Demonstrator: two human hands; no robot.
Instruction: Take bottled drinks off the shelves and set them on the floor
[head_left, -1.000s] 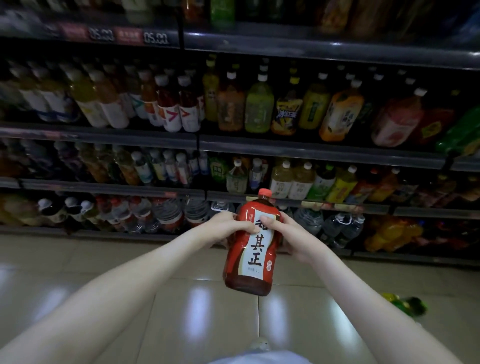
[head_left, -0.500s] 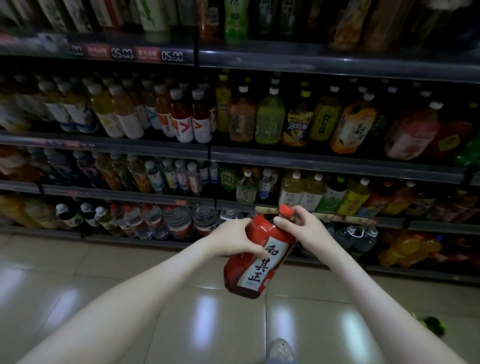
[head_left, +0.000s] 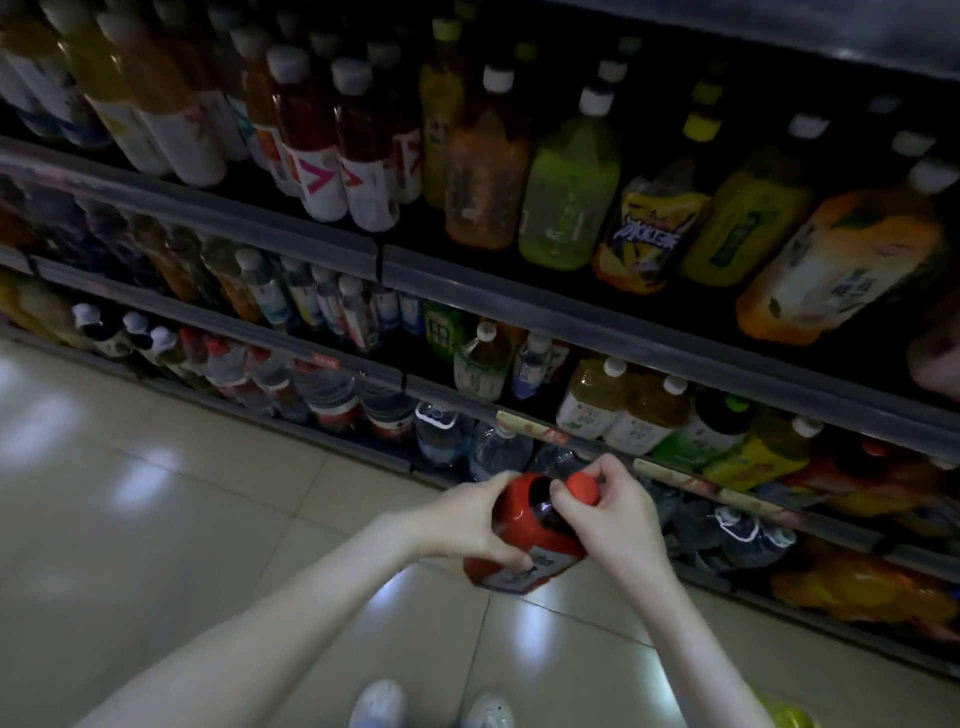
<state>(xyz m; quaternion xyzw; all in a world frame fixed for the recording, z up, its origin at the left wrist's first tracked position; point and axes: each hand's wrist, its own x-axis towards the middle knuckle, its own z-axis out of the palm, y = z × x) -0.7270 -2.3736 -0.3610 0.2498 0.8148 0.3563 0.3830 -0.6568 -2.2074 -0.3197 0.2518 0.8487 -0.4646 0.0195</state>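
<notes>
I hold a large red bottle with a white label and a red cap in front of the shelves, low over the tiled floor. My left hand grips its shoulder and side. My right hand holds the neck, fingers curled round the cap. The bottle stands roughly upright, seen from above; its base is hidden, so whether it touches the floor I cannot tell.
Dark shelves full of bottled drinks run diagonally from upper left to lower right, with water bottles on the bottom shelf just behind my hands. My shoes show at the bottom edge. A yellow-green bottle lies at the lower right.
The bottle has gone down from chest height toward the floor and turned upright. My view has tilted down and moved closer to the shelves. My right hand shifted up onto the cap.
</notes>
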